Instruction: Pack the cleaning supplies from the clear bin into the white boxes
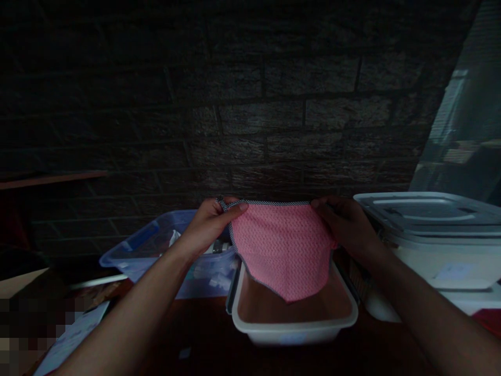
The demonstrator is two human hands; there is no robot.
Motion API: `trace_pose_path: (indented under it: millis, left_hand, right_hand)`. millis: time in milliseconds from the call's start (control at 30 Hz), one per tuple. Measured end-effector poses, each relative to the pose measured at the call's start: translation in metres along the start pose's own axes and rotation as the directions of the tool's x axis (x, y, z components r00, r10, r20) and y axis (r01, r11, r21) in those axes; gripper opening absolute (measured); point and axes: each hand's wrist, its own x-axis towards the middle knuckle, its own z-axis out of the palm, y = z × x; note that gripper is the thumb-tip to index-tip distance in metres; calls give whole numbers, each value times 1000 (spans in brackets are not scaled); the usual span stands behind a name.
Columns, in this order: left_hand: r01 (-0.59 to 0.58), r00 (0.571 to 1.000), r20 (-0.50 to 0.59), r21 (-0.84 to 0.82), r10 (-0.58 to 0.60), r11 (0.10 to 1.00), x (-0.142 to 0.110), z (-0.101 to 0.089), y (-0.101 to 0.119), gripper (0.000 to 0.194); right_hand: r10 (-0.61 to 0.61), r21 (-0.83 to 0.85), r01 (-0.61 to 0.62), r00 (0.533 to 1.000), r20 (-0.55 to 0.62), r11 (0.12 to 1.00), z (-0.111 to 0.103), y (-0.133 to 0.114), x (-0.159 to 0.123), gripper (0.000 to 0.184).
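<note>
My left hand [211, 222] and right hand [346, 224] pinch one pink cloth [282, 250], centre frame, above one white tub [293, 327], lower centre.

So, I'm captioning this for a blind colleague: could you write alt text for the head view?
A person's left hand and right hand hold up a pink cloth by its top edge over an open white container. A translucent blue bin stands left, a lidded container right, before a dark brick wall.
</note>
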Motion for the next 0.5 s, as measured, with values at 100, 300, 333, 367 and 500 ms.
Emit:
trace_pose_path:
  millis: [100, 300, 333, 367, 500]
  left_hand:
    - [-28, 998, -56, 18, 29, 999, 0, -1, -1, 14]
    - [-13, 1000, -25, -22, 12, 1000, -3, 1, 7, 18]
    - [-16, 1000, -12, -29, 16, 999, -4, 2, 9, 19]
    - [-26, 1000, -6, -31, 26, 999, -5, 3, 10, 20]
    - [-76, 997, -15, 1, 76, 997, -6, 7, 14, 23]
  right_hand:
    - [11, 16, -11, 1000, 5, 1000, 0, -1, -1, 38]
    - [19, 46, -19, 1000, 7, 999, 0, -3, -4, 36]
    - [20, 45, -20, 1000, 4, 999, 0, -3, -4, 35]
    - [23, 41, -23, 1000, -1, 999, 0, -3, -4, 35]
    - [40, 28, -40, 999, -9, 999, -2, -1, -5, 36]
